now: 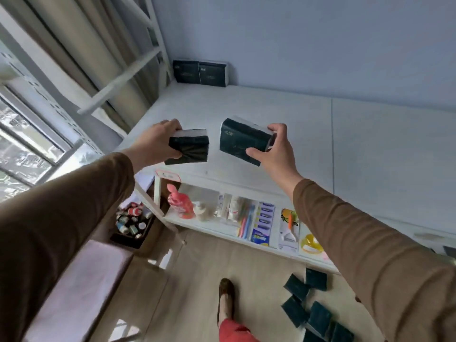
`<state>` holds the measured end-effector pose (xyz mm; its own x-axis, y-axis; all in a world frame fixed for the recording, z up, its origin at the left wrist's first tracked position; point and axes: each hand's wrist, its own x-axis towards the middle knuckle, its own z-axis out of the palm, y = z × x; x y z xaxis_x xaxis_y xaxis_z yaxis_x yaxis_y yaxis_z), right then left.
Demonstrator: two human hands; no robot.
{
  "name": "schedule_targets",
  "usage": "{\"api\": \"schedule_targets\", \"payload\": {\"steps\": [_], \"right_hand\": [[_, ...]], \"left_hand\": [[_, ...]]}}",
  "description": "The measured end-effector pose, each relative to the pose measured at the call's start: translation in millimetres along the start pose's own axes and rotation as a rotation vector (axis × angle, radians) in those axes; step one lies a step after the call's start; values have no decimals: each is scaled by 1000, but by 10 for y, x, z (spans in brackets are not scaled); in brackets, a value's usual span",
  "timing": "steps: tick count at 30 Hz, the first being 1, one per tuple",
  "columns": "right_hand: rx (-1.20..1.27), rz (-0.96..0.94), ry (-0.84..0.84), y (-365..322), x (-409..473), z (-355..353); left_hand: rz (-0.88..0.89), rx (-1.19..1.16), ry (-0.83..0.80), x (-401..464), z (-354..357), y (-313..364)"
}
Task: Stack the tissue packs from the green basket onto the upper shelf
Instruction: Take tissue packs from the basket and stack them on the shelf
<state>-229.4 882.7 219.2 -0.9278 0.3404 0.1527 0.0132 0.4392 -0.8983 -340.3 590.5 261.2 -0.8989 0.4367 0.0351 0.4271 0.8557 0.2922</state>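
My left hand (153, 141) grips a dark green tissue pack (191, 149) over the front edge of the white upper shelf (283, 124). My right hand (274, 149) grips a second dark tissue pack (243, 141), tilted, a little to the right at the same height. Two dark packs (199, 73) stand side by side against the wall at the shelf's back left corner. Several more dark packs (311, 307) lie below at the lower right. The green basket itself is not in view.
A lower shelf (222, 233) holds a pink bottle (179, 202), toothbrushes, and packaged goods. A dark box of small bottles (133, 223) sits on the floor at left. My foot (225, 299) stands on the wooden floor. Curtains and a window are at left.
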Motion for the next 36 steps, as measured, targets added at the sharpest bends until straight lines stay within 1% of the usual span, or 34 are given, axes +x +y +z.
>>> {"api": "schedule_targets", "payload": {"steps": [4, 7, 9, 13, 19, 21, 23, 26, 29, 32, 36], "right_hand": [[22, 79, -15, 42, 820, 557], [41, 102, -15, 50, 1369, 890], [48, 103, -5, 50, 1696, 1081], [41, 106, 25, 71, 2295, 1403], [8, 124, 58, 139, 3093, 1760], [1, 136, 79, 180, 3276, 1853], [-33, 133, 89, 216, 3421, 1939], [-62, 139, 106, 253, 3586, 2065], [-27, 158, 148, 262, 3662, 2164], [15, 190, 201, 260, 3691, 2235], [-55, 198, 250, 220, 3737, 2306]], "left_hand": [[-43, 36, -36, 715, -56, -524], [-69, 75, -54, 1272, -106, -847], [-75, 102, -38, 1634, -134, -1043], [-37, 117, -27, 2344, -141, -1339], [10, 70, -69, 3286, -87, -1621], [55, 74, -78, 3532, -66, -1684], [113, 129, -68, 3733, -41, -1740], [150, 197, -52, 3944, 16, -1826], [180, 264, 25, 4056, 84, -1882], [183, 275, 92, 4106, 116, -1927], [168, 279, 144, 4140, 136, -1917]]}}
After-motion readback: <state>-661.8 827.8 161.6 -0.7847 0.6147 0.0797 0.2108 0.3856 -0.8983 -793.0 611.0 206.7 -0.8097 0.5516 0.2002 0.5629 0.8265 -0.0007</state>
